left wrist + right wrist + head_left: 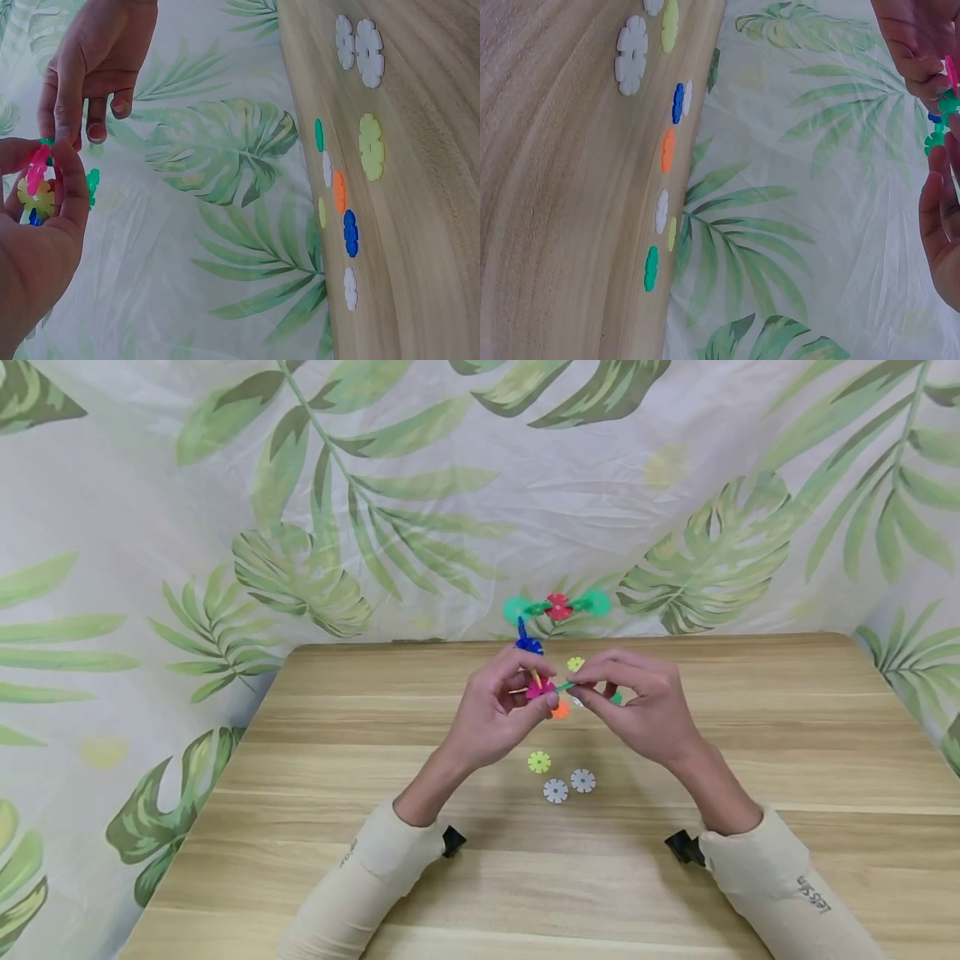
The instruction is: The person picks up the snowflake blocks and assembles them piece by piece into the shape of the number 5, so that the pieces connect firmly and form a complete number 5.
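Above the table, my left hand (495,710) grips a joined chain of plastic snowflake discs by its pink disc (537,692). A yellow disc, seen edge-on, and a blue disc (528,646) follow upward. Beyond them come green discs (597,602) and a red disc (558,607) at the far end. My right hand (648,706) pinches a green disc (566,686) between thumb and forefinger, its edge against the pink one. In the left wrist view the left fingers partly cover the pink disc (37,171) and yellow disc (36,201). Whether pink and green interlock is hidden.
Loose discs lie on the wooden table (337,860): a yellow disc (539,762) and two white discs (555,791) nearest. Farther back are an orange disc (560,710), a blue disc (351,233), a green disc (319,135) and others. A leaf-print cloth (420,527) hangs behind.
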The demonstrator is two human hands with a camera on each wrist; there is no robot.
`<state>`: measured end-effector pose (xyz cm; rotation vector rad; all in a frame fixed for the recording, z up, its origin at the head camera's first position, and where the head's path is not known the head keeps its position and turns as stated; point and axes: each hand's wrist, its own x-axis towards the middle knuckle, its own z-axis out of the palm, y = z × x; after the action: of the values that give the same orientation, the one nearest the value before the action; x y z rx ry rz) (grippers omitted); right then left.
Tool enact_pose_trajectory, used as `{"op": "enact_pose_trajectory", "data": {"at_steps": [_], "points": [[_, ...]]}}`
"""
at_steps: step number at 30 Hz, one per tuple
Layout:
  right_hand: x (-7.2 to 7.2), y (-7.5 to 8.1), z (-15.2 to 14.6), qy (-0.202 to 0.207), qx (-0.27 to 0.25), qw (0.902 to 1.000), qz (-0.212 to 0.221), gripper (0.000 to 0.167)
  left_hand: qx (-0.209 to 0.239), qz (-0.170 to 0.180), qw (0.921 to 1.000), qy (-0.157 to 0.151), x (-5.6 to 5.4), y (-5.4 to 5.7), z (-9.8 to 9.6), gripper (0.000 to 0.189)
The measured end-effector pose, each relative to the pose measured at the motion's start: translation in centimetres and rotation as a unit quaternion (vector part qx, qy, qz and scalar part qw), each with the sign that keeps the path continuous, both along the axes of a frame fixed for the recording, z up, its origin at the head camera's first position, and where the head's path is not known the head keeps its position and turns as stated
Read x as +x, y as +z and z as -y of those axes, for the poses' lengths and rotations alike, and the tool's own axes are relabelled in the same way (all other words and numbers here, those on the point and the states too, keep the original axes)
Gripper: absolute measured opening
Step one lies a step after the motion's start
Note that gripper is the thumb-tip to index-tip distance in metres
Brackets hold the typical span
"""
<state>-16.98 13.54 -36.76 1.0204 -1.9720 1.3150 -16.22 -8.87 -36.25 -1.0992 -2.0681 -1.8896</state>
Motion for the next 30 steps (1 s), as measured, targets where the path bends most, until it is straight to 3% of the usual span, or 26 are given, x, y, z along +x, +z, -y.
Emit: {"op": "enact_pose_trajectory", "data": {"at_steps": [10, 21, 25, 30], "points": [[0.2, -0.2, 0.8, -0.021, -0.019, 0.9996, -0.002, 0.025, -0.01, 0.006, 0.9998, 0.017, 0.2, 0.1, 0.2, 0.027], [0.1, 0.2, 0.3, 0.004, -0.016, 0.9998, 0.008, 0.028, 0.004, 0.0, 1.0, -0.004, -0.1, 0.4, 0.8, 0.011], [0.1, 0.2, -0.2, -0.006, 0.016, 0.9996, 0.023, 0.029, 0.002, 0.01, 0.9999, -0.011, -0.3, 0.7, 1.1, 0.011], [0.2, -0.3, -1.3, -0.03, 0.091, 0.9912, 0.092, 0.025, 0.0, 0.008, 0.9999, -0.01, -0.5, 1.1, 1.7, 0.013]]}}
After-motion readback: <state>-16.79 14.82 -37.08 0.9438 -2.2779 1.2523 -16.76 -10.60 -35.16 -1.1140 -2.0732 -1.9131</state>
